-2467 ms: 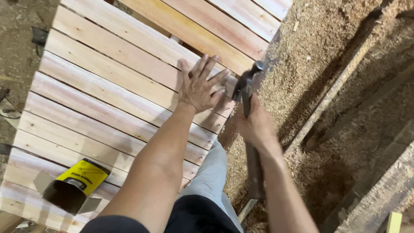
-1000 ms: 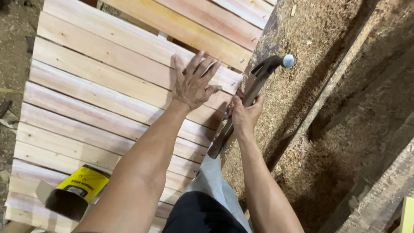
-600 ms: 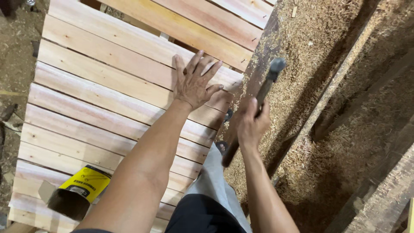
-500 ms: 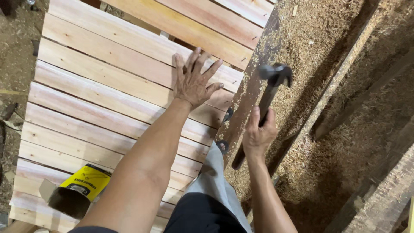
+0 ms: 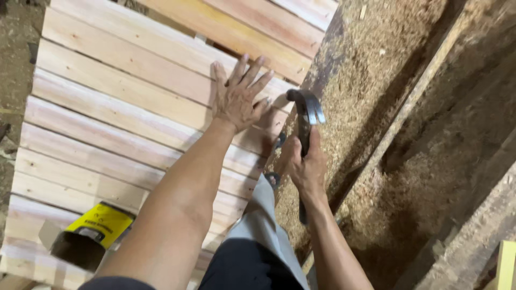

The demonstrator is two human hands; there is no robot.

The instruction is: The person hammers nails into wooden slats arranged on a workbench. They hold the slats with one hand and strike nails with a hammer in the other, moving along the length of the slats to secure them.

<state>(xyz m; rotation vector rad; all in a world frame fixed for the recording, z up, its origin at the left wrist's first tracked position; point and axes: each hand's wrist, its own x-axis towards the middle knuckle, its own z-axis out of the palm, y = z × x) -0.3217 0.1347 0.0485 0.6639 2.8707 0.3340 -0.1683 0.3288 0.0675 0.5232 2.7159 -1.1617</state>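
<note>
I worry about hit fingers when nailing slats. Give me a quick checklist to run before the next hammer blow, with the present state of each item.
1. Right hand grips the hammer handle firmly: ok.
2. Left hand flat on the slatted wooden panel, holding it down: ok.
3. Left fingers away from the hammer head: not ok, they lie close beside it.
4. Nail set and upright at the panel edge: cannot tell, none visible.
5. Yellow open box away from the striking spot: ok, at the panel's near corner.
</note>
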